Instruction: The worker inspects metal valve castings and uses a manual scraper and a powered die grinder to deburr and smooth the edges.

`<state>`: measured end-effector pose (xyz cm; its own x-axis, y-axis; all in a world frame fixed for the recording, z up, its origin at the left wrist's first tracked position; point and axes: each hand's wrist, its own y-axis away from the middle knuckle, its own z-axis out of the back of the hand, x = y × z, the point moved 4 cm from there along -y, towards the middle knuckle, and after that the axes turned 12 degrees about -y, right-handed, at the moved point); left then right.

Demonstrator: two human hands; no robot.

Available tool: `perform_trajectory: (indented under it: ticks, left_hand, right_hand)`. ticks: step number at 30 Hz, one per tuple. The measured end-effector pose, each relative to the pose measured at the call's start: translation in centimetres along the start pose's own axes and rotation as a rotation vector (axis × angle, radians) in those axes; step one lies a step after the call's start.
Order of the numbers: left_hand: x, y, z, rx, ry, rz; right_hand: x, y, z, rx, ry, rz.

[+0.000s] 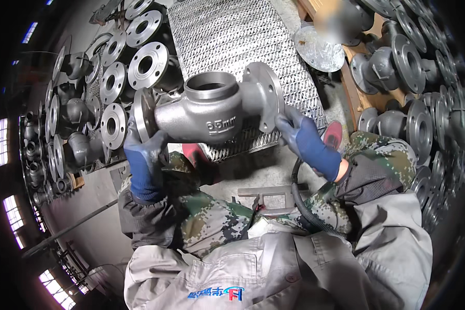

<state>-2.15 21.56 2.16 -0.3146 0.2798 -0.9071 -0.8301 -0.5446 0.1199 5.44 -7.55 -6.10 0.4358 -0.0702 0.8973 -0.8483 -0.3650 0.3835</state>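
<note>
Between my hands is a grey cast-metal valve body [204, 121] with a round flange at each end and an open round neck facing up. My left hand [145, 152], in a blue and grey work glove, grips the left flange [145, 114]. At the other end, the gloved fingers of my right hand [310, 139] close on the lower edge of the right flange [269, 95]. The body is held level above the near part of a metal mesh-topped bench [232, 36]; whether it touches the mesh is hidden.
Several flanged valve bodies [149, 66] stand stacked to the left. More castings [382, 70] crowd the right side on wooden boards [352, 85]. A round metal plate [320, 49] lies right of the bench. A dark corrugated hose [300, 204] runs by my right leg, near a metal frame [274, 192].
</note>
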Motion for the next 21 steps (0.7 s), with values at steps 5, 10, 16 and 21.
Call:
perform_trajectory:
  ticks: [5, 10, 16, 21]
  left_hand:
    - [-1.1, -0.7, 0.3, 0.102, 0.016, 0.046]
    - [-3.4, -0.4, 0.3, 0.004, -0.854, -0.884]
    - [-5.1, -1.0, -0.6, 0.054, -0.686, -0.901]
    - [-3.8, -1.8, -0.7, 0.105, -0.513, -0.564]
  right_hand:
    - [-1.7, -2.0, 0.7, -0.046, -0.031, 0.066]
    - [-0.6, -4.0, 0.7, -0.184, 0.009, 0.031]
    - [-1.8, -6.6, 1.7, -0.248, 0.032, 0.107]
    - [-4.2, -7.7, 2.1, -0.316, 0.160, 0.202]
